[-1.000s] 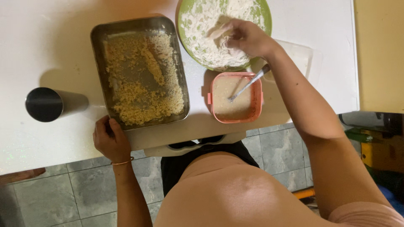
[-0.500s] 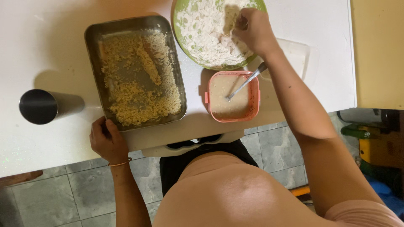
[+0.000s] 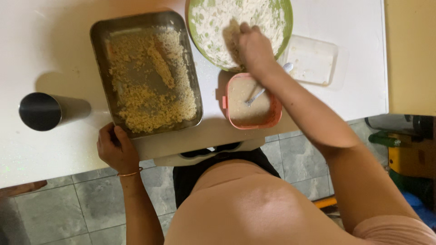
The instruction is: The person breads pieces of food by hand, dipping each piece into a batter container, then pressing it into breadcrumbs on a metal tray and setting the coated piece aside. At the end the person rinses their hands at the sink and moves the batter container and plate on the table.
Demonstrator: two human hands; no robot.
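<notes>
White bench [image 3: 54, 41]: right hand [image 3: 254, 47] curled on a floured piece in the green bowl [image 3: 285, 31]. Left hand [image 3: 116, 147] grips the crumb tray [image 3: 102, 38] corner; tray lies left of the bowl, long axis running away from the person.

No labels, signs or screens show. The only possible packages lie at the right edge on the floor, beside the table: a yellow box-like thing [image 3: 411, 161] with a dark green bottle-shaped thing [image 3: 386, 138] lying just above it and a blue bag-like shape [image 3: 415, 199] below. All three are partly cut off and too blurred to tell more.
</notes>
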